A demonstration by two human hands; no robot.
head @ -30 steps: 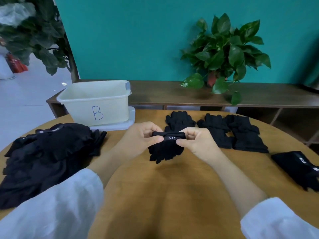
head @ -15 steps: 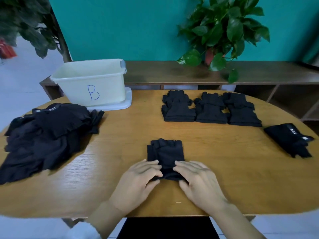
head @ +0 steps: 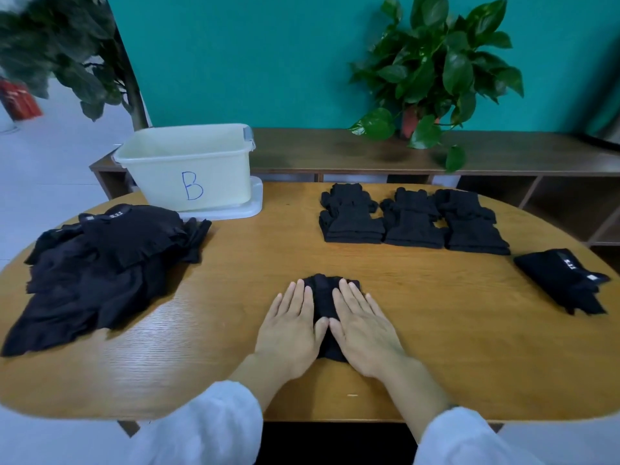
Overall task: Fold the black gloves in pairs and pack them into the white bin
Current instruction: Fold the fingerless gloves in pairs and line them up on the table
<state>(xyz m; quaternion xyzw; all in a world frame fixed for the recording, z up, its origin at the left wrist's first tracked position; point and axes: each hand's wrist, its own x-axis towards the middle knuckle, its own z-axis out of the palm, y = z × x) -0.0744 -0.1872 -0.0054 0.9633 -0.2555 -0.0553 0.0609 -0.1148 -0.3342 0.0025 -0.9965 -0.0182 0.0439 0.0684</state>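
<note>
A folded pair of black gloves [head: 322,297] lies flat on the wooden table [head: 436,330] near its front edge. My left hand [head: 291,327] and my right hand [head: 364,325] rest side by side on top of it, palms down, fingers stretched out. Both press on the pair and hold nothing. The white bin [head: 188,164], marked with a blue B, stands at the back left on its lid. A loose heap of black gloves [head: 100,270] covers the left side. Three folded stacks [head: 412,223] lie in a row at the back.
One more black glove bundle [head: 563,280] lies near the table's right edge. Behind the table runs a low wooden shelf [head: 335,152] with a potted plant [head: 436,68] against a teal wall. A second plant [head: 67,55] stands at the back left.
The glove pair came down from between my raised hands onto the table. My hands then slid forward over it and now lie flat on top.
</note>
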